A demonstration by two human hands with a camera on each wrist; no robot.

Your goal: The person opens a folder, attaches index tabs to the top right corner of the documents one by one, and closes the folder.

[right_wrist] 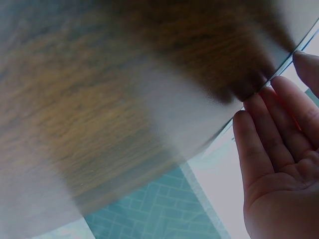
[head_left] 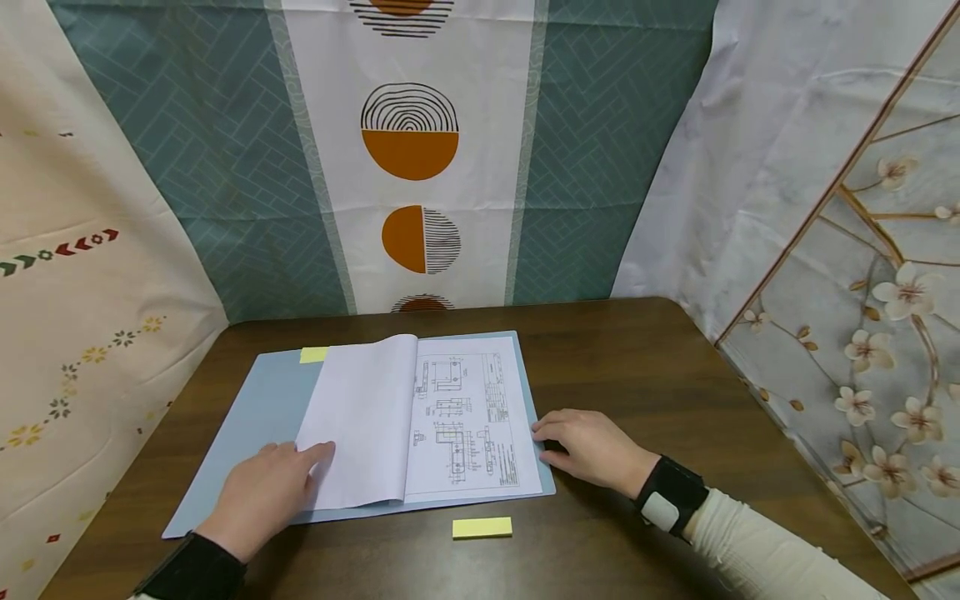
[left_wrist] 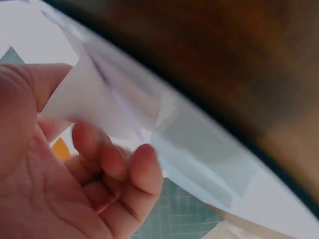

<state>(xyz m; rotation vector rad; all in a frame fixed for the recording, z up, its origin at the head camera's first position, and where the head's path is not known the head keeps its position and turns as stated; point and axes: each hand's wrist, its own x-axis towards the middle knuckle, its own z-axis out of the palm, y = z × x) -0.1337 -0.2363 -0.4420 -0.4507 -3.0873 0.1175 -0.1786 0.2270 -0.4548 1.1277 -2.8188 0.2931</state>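
Note:
A light-blue folder (head_left: 217,467) lies open on the table, holding a stack of paper. Its right-hand sheet (head_left: 517,392) carries technical drawings; a blank white page (head_left: 367,417) is turned over to the left, bulging near the fold. My left hand (head_left: 262,492) is at that page's lower left edge. In the left wrist view, the lifted page corner (left_wrist: 75,99) sits between the thumb and curled fingers of my left hand (left_wrist: 94,179). My right hand (head_left: 592,446) rests at the folder's right edge, its fingers fairly straight and fingertips on the border, as the right wrist view shows too.
A yellow sticky-note pad (head_left: 482,528) lies on the brown wooden table (head_left: 622,367) in front of the folder. Another yellow note (head_left: 313,355) sticks at the folder's top left. Patterned cloths (head_left: 480,167) hang behind the table and along both sides.

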